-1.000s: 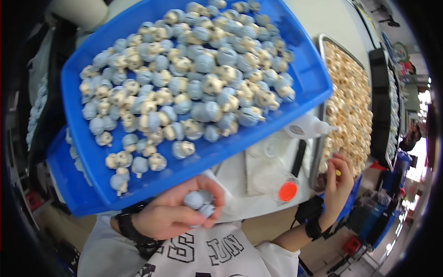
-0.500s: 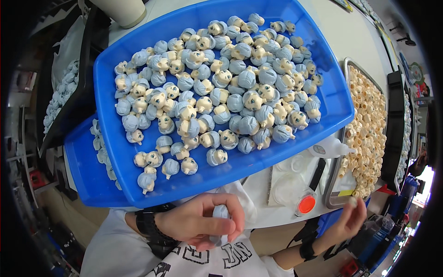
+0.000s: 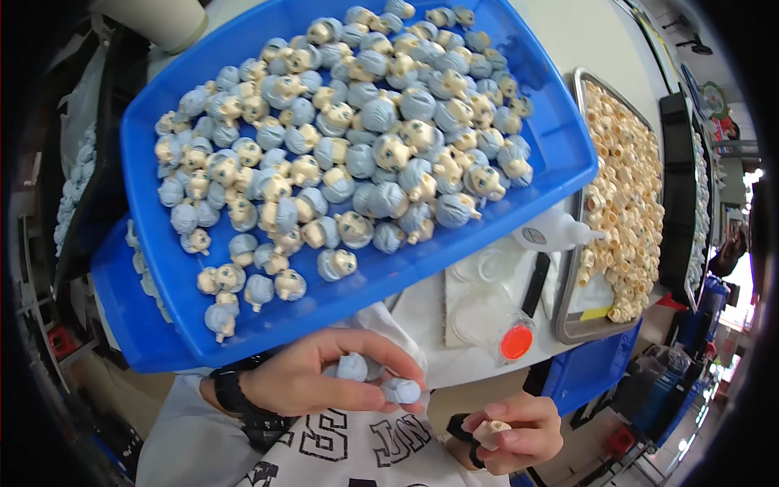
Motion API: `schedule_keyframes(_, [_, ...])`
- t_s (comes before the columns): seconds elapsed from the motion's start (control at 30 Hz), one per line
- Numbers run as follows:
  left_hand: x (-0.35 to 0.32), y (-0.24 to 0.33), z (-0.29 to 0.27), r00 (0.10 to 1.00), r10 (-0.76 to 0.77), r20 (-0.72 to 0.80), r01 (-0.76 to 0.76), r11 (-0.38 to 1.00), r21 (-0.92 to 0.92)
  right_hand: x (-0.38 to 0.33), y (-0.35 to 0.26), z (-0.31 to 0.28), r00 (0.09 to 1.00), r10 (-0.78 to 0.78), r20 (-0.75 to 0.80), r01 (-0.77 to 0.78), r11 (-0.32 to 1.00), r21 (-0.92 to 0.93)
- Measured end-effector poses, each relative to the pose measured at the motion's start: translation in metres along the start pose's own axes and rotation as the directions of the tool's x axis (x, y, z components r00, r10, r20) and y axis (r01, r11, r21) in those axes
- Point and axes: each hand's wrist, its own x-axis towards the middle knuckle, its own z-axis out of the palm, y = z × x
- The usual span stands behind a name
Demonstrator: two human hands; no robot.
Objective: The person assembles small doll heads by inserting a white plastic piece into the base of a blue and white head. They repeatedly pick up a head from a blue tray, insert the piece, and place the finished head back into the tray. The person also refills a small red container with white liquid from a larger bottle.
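My left hand (image 3: 312, 380) is closed around a few pale blue doll hair pieces. One hair piece (image 3: 401, 391) is pinched at the fingertips, and another hair piece (image 3: 352, 367) lies further back against the fingers. To the right and a bit lower, my right hand (image 3: 529, 432) pinches a small cream doll face piece (image 3: 490, 434) between thumb and fingers. The two hands are apart. Beyond them, a big blue tub (image 3: 560, 162) holds many small doll heads (image 3: 378, 114) with cream faces and pale blue hair.
A metal tray (image 3: 578, 328) of cream pieces (image 3: 625, 203) lies at the right. Between it and the tub are a white squeeze bottle (image 3: 552, 233), a red-capped clear jar (image 3: 516, 342) and a black bar (image 3: 535, 284). A second blue tub (image 3: 122, 312) and a black bin (image 3: 130, 122) stand left.
My right hand has come from the metal tray's near corner toward my left hand, carrying the cream piece. My left fingers have opened out somewhat, showing more hair pieces. The view has shifted.
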Motion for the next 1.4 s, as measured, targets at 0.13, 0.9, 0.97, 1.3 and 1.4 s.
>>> schedule_keyframes(0.13, [0.0, 0.002, 0.002, 0.998, -0.012, -0.054, 0.015, 0.998, 0.054, -0.008, -0.006, 0.002, 0.962, -0.012, -0.271, -0.088, 0.932, -0.353])
schedule_keyframes(0.9, [0.003, 0.001, -0.007, 0.998, 0.066, 0.025, -0.07, 0.943, 0.324, 0.044, -0.009, -0.002, 0.975, 0.118, -0.19, -0.224, 0.492, -0.841])
schedule_keyframes(0.97, [0.001, 0.002, -0.004, 0.999, 0.051, -0.018, -0.044, 0.957, 0.286, 0.041, -0.011, -0.002, 0.974, 0.114, -0.196, -0.227, 0.486, -0.844])
schedule_keyframes(1.3, [0.001, -0.004, -0.007, 0.983, 0.181, -0.022, -0.158, 0.907, 0.391, 0.022, -0.005, -0.001, 0.965, -0.04, -0.259, -0.19, 0.571, -0.798])
schedule_keyframes(1.4, [0.002, -0.01, -0.008, 0.972, 0.235, -0.024, -0.208, 0.898, 0.388, 0.014, -0.006, 0.006, 0.974, -0.174, -0.145, 0.023, 0.711, -0.703])
